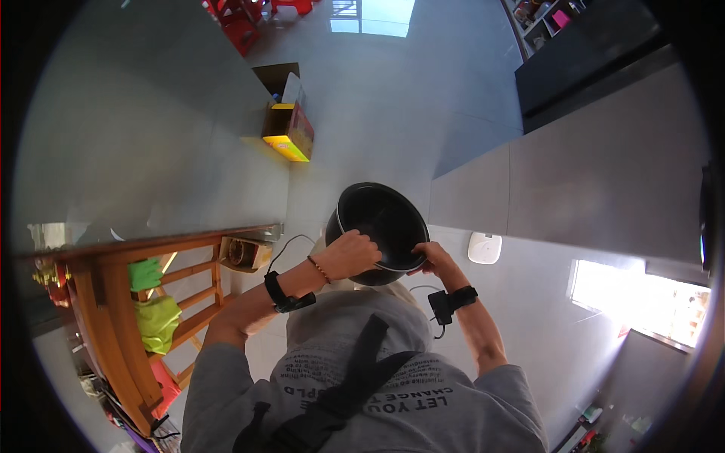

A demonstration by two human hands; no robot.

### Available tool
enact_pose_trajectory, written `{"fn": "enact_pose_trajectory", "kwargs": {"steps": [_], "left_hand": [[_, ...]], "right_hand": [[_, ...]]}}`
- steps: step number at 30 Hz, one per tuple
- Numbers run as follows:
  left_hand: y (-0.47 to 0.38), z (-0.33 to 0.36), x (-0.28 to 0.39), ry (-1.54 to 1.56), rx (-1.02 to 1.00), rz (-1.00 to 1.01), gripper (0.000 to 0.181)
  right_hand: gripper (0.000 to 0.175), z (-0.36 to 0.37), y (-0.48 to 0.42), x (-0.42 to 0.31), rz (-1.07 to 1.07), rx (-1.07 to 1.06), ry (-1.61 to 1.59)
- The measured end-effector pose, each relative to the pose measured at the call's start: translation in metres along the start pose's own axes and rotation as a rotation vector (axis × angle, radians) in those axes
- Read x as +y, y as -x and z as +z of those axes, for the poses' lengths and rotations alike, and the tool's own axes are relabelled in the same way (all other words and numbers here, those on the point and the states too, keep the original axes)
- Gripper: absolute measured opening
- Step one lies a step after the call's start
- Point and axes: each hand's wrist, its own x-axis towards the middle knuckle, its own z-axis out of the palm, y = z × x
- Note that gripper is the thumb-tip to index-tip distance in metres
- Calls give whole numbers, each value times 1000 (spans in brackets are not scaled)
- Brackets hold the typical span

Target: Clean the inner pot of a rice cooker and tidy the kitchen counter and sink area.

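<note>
A dark round pot [380, 221], probably a cooker's inner pot, is tilted in front of my body with its wide mouth showing. My right hand [429, 259] grips its rim at the lower right, with the thumb on the inner side. Over the near left rim lies my left hand [354, 255], its fingers curled; whether they hold the rim or something small inside the pot, I cannot tell. Black straps with small devices sit on both wrists.
A wooden rack [192, 283] with green gloves [145, 275] stands left. An open cardboard box [291, 133] is on the floor ahead. A white flat device [485, 248], perhaps a scale, lies right, beside grey cabinet or counter surfaces [600, 164].
</note>
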Motion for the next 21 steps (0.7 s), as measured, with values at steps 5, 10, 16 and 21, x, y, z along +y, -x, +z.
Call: {"fn": "enact_pose_trajectory", "kwargs": {"steps": [5,10,16,21], "left_hand": [[-30,-21,-73,99,-2,13,17],[-55,-72,-160,201,121,-91,25],[-89,-175,-276,516,420,-290,65],[-113,-166,-373,596,487,-624,47]], "right_hand": [[24,-5,-10,-69,-210,252,75],[27,17,-10,-171,-252,452,52],[29,21,-20,-277,-336,758,67],[30,1,-40,-375,-425,870,140]]}}
